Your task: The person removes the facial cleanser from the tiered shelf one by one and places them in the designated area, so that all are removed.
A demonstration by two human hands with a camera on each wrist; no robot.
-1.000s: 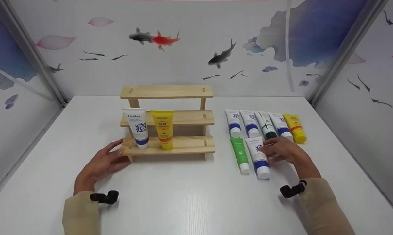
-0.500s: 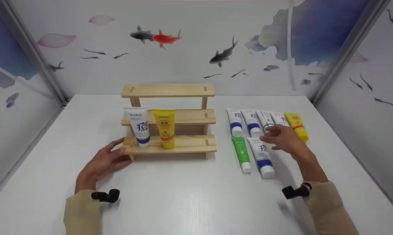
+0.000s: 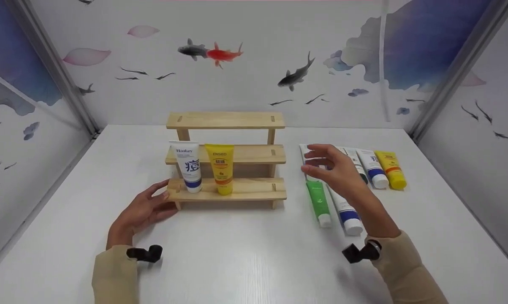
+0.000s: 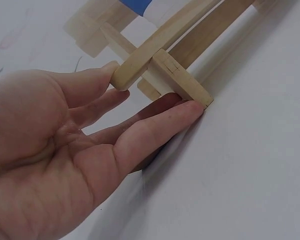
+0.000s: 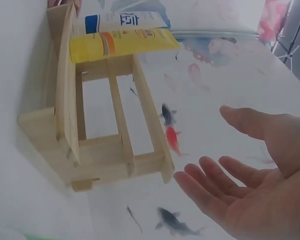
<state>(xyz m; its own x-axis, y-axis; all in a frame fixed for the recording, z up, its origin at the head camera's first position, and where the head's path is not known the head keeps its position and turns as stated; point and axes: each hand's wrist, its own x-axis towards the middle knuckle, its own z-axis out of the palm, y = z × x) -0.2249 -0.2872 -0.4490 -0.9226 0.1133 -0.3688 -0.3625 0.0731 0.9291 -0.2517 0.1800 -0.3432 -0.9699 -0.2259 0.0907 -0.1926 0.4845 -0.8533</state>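
Note:
My left hand (image 3: 146, 210) touches the left end of the wooden three-step display rack (image 3: 226, 192). In the left wrist view its thumb tip meets the end of the lowest shelf (image 4: 140, 62), and a fairly straight finger reaches the foot of a leg. A white Hankey tube (image 3: 188, 166) and a yellow ENSEO tube (image 3: 221, 169) stand upright on the lowest step. My right hand (image 3: 336, 169), empty with fingers spread, hovers over the lying tubes at the right. Beneath it are a green tube (image 3: 319, 204) and a white tube with a blue band (image 3: 350, 216).
Behind the right hand lie more tubes in a row, partly hidden, including a white one (image 3: 373, 169) and a yellow one (image 3: 391, 169). Printed wall panels (image 3: 254, 76) enclose the white table (image 3: 237, 253) at the back and sides.
My right hand has let go of the front white tube, risen, and moved left with its fingers spreading. The left hand stays at the rack. The head view has shifted slightly.

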